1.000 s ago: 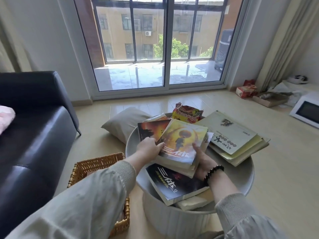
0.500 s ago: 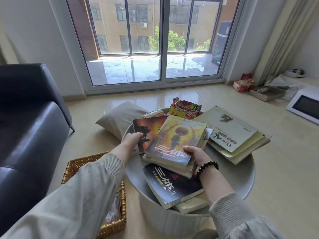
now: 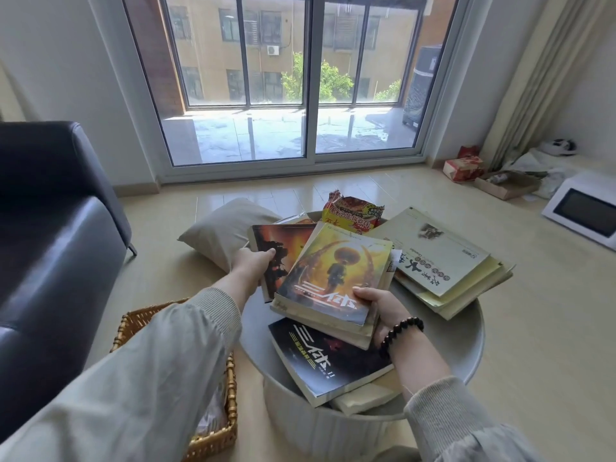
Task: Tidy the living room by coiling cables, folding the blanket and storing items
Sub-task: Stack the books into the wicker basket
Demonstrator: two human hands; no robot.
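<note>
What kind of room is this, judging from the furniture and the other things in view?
Most likely a living room in a home: a dark leather sofa, a low round table piled with books, and a large sliding glass door facing another building.

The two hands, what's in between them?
In the head view, the yellow book lies between them, topping a small stack. The right hand grips its near corner; the left hand holds the orange book.

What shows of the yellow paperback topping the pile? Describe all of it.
The thick yellow-orange paperback book has a glossy cover with a dark round-headed figure and pale lettering. Closed, face up, slightly tilted, it tops a stack of books above the round grey table. The right hand grips its near corner, thumb on the cover.
</note>
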